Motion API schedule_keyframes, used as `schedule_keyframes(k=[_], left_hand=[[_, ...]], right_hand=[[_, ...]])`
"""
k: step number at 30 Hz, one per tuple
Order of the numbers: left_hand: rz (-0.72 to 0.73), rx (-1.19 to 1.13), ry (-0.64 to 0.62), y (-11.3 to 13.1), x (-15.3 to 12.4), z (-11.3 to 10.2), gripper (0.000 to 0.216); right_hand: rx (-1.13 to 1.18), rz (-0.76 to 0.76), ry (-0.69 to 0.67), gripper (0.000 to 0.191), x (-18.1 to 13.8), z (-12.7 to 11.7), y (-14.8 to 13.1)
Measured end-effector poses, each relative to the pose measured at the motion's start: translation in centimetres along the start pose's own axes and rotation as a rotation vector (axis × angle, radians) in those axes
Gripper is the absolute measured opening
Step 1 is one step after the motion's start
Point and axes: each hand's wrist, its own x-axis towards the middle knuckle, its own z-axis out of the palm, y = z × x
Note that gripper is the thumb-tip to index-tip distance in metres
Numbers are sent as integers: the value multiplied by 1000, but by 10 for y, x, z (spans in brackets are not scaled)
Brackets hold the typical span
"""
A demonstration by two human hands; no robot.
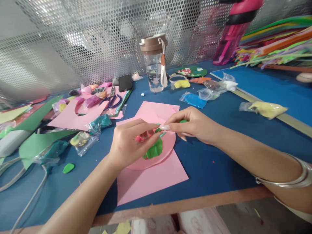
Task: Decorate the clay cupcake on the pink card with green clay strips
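Observation:
My left hand and my right hand meet over a pink paper disc that lies on a pink sheet. Both pinch a small strip of green clay between their fingertips. A larger flattened piece of green clay sits on the disc just below, with a bit of pink clay beside it. Another bit of green clay shows behind my right fingers.
Bags of coloured clay lie around the blue table. A clear bottle with a brown lid stands at the back, scissors and a phone to the left. Paper scraps and a green clay lump lie left.

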Motion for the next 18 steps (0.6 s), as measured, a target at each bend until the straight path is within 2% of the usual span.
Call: schedule_keyframes(k=[18], left_hand=[[78,13,26,-2,-1,2,7]], right_hand=[[-45,-48,2,13,1,-1,3]])
